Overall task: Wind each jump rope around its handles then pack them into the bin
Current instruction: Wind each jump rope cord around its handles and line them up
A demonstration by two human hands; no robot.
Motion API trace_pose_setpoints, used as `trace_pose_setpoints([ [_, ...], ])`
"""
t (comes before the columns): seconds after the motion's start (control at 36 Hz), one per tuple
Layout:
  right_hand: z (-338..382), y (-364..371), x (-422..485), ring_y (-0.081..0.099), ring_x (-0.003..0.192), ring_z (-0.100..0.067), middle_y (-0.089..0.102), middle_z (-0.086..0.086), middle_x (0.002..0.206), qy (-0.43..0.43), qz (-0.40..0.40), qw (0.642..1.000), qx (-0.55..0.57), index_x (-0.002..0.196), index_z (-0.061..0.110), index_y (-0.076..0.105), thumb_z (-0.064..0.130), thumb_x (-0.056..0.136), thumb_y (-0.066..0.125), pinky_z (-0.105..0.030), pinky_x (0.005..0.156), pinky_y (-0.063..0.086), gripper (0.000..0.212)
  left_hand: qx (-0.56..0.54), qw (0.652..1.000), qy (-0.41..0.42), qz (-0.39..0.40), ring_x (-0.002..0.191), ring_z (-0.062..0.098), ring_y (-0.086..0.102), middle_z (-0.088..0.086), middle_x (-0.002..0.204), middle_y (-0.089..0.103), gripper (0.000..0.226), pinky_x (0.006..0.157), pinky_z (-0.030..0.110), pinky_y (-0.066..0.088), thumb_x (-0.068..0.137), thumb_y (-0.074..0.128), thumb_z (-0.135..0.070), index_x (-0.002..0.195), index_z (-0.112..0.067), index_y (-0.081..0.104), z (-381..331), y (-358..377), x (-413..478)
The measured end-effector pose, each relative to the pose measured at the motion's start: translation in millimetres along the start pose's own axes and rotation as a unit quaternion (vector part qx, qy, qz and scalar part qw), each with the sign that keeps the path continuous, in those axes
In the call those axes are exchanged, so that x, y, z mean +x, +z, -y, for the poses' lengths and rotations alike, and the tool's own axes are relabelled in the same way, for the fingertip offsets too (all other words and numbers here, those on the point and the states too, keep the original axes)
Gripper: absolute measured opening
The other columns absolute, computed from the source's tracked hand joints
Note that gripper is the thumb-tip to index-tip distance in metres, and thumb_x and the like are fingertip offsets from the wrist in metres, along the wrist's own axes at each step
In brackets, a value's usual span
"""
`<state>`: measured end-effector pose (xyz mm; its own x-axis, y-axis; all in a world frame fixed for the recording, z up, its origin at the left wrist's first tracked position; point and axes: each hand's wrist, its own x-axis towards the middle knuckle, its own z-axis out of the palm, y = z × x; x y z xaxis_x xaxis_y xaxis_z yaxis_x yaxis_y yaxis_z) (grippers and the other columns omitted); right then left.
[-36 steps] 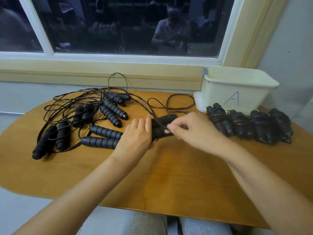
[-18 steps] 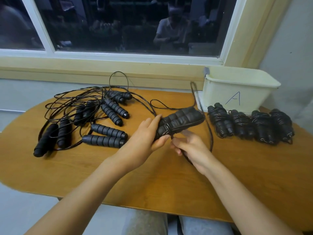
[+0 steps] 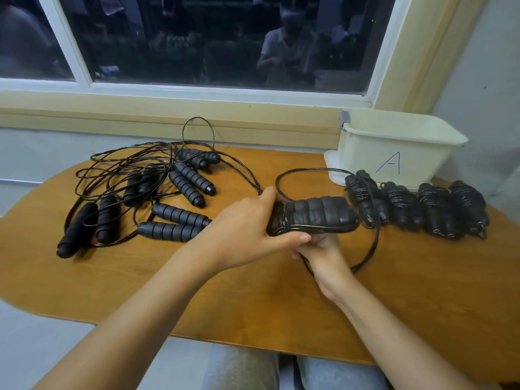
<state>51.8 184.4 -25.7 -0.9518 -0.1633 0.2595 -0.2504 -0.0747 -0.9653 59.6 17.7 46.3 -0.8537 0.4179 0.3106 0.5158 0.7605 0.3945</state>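
The only writing we can read is a hand-drawn A [image 3: 389, 164] on the cream bin [image 3: 363, 153], which stands at the far right of the table [image 3: 253, 291] with its inside hidden from us. Our left hand [image 3: 247, 229] grips one end of the paired handles [image 3: 318, 213] at mid-table, beside four wound ropes [image 3: 422, 209]. Our right hand [image 3: 323, 254] sits under the handles with its fingertips hidden, so we cannot tell whether it pinches the cord [image 3: 374, 243].
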Motion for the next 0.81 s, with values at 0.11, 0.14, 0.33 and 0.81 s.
trace_pose_setpoints([
  [0.11, -4, -2, -2, 0.055, 0.062, -0.011, 0.060, 0.002, 0.057, 0.013, -0.009, 1.000, -0.012, 0.063, 0.024, 0.066, -0.011, 0.089, 0.057, -0.018, 0.062, 0.047, 0.044, 0.051, 0.999, 0.000, -0.008, 0.071, 0.008, 0.058, -0.011, 0.082, 0.060, 0.065, 0.063, 0.030, 0.050, 0.080, 0.049, -0.074, 0.114, -0.020, 0.040, -2, 5, 0],
  [0.14, -3, -2, -2, 0.056, 0.063, -0.012, 0.061, 0.003, 0.058, 0.010, -0.009, 1.000, -0.015, 0.062, 0.026, 0.066, -0.006, 0.088, 0.060, -0.016, 0.063, 0.047, 0.042, 0.065, 0.998, 0.008, -0.021, 0.070, 0.008, 0.057, -0.012, 0.080, 0.058, 0.066, 0.061, 0.028, 0.047, 0.081, 0.048, -0.073, 0.119, -0.021, 0.040, -2, 8, 0],
  [0.33, -3, -14, 4, 0.057, 0.057, -0.013, 0.069, -0.002, 0.064, 0.004, 0.070, 0.993, -0.098, 0.087, 0.017, 0.071, 0.002, 0.092, 0.063, -0.026, 0.067, 0.049, 0.017, 0.072, 0.992, 0.030, -0.094, 0.085, 0.009, 0.057, -0.010, 0.100, 0.062, 0.067, 0.065, 0.025, 0.041, 0.084, 0.044, -0.070, 0.129, -0.021, 0.048, 17, 20, -6],
  [0.81, 15, -90, 52, 0.053, 0.054, -0.010, 0.050, 0.007, 0.055, 0.197, 0.310, 0.889, -0.274, 0.068, 0.016, 0.053, 0.025, 0.101, 0.050, -0.022, 0.086, 0.053, 0.034, 0.156, 0.973, 0.069, -0.158, 0.089, 0.012, 0.054, 0.000, 0.101, 0.064, 0.074, 0.072, 0.024, 0.043, 0.080, 0.051, -0.065, 0.132, -0.012, 0.048, 55, 13, -10],
])
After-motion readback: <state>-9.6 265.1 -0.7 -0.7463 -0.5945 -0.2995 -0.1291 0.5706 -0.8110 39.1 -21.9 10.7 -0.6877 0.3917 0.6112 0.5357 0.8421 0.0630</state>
